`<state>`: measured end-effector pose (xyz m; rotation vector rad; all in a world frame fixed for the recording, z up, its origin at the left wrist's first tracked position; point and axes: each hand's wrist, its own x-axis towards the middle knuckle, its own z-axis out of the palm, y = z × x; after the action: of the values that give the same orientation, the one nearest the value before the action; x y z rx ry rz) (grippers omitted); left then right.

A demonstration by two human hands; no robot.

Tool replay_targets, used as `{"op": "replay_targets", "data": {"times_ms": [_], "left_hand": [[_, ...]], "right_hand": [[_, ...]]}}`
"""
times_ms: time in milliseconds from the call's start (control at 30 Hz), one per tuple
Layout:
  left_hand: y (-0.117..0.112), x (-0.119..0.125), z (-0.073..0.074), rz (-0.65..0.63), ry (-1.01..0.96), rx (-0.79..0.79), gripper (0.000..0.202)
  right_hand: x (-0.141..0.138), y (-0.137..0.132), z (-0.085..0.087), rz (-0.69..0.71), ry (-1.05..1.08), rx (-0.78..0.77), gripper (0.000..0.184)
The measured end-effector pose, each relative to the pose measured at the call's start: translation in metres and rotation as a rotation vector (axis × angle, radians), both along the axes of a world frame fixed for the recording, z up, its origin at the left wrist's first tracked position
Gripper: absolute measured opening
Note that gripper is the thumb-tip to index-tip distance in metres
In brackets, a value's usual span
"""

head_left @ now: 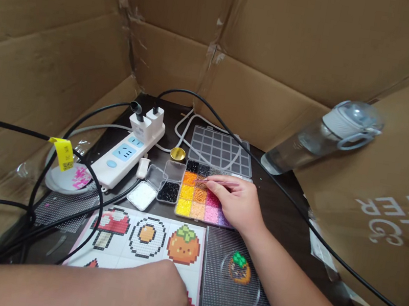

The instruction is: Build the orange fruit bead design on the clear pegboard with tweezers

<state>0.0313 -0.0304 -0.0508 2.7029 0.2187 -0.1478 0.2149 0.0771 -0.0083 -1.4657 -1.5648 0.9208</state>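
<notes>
My right hand (241, 200) pinches a slim pair of pinkish tweezers (223, 183). Their tips point left over the orange and brown compartments of a sorted bead box (194, 218); whether they grip a bead is too small to tell. My left hand (170, 292) lies low across a printed pattern sheet (120, 258), its fingers hidden from view. The sheet shows pixel pictures of a mushroom, an egg and an orange persimmon (184, 247). To its right, a clear pegboard (208, 298) carries a partly filled bead persimmon (240, 270) with green leaves and an orange edge.
Small boxes hold white beads (142, 195) and black beads (168, 192). Left stand a power strip (122, 155) and a dish (56, 181) with pink beads. Black cables (212, 106) loop across. A water bottle (307, 143) leans at the right by cardboard walls (268, 44).
</notes>
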Motion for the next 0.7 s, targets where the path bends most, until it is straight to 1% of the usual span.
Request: {"op": "replay_targets", "data": {"times_ms": [67,100,133,167,233,267,300,367,400,467,533,567,633,700], "left_hand": [[0.002,0.003,0.005,-0.025,0.033,0.012,0.032],[0.005,0.004,0.009,-0.059,0.066,0.017,0.031],[0.007,0.004,0.014,-0.129,0.109,0.007,0.031],[0.010,0.003,0.019,-0.159,0.128,0.007,0.033],[0.014,0.001,0.026,-0.158,0.109,0.036,0.031],[0.015,0.000,0.026,-0.151,0.083,0.050,0.031],[0.015,-0.001,0.025,-0.143,0.064,0.056,0.031],[0.012,0.000,0.014,-0.121,0.032,0.025,0.029],[0.010,0.002,0.007,-0.089,0.039,0.009,0.031],[0.004,0.006,-0.011,-0.037,0.056,-0.073,0.039],[-0.002,0.011,-0.025,-0.031,0.069,-0.093,0.042],[-0.004,0.012,-0.030,-0.018,0.074,-0.097,0.042],[-0.007,0.013,-0.035,0.024,0.092,-0.086,0.039],[-0.008,0.014,-0.033,0.060,0.120,-0.083,0.036]], "right_hand": [[0.000,0.000,0.000,-0.003,0.005,0.004,0.010],[0.001,0.000,0.000,-0.006,0.007,0.005,0.011],[0.001,0.000,0.000,-0.009,0.008,0.007,0.011],[0.001,0.000,0.000,-0.012,0.008,0.009,0.011],[0.001,-0.001,0.001,-0.019,0.011,0.011,0.010],[0.001,-0.001,0.001,-0.023,0.014,0.011,0.010],[0.001,-0.001,0.001,-0.026,0.019,0.012,0.010],[0.002,-0.001,0.001,-0.030,0.034,0.016,0.011],[0.002,-0.001,0.001,-0.032,0.041,0.019,0.011],[0.002,-0.001,0.001,-0.037,0.052,0.026,0.011],[0.003,-0.001,0.001,-0.039,0.059,0.033,0.011],[0.003,-0.001,0.002,-0.040,0.064,0.036,0.011],[0.004,-0.003,0.003,-0.045,0.082,0.043,0.011],[0.005,-0.004,0.004,-0.059,0.097,0.046,0.012]]}}
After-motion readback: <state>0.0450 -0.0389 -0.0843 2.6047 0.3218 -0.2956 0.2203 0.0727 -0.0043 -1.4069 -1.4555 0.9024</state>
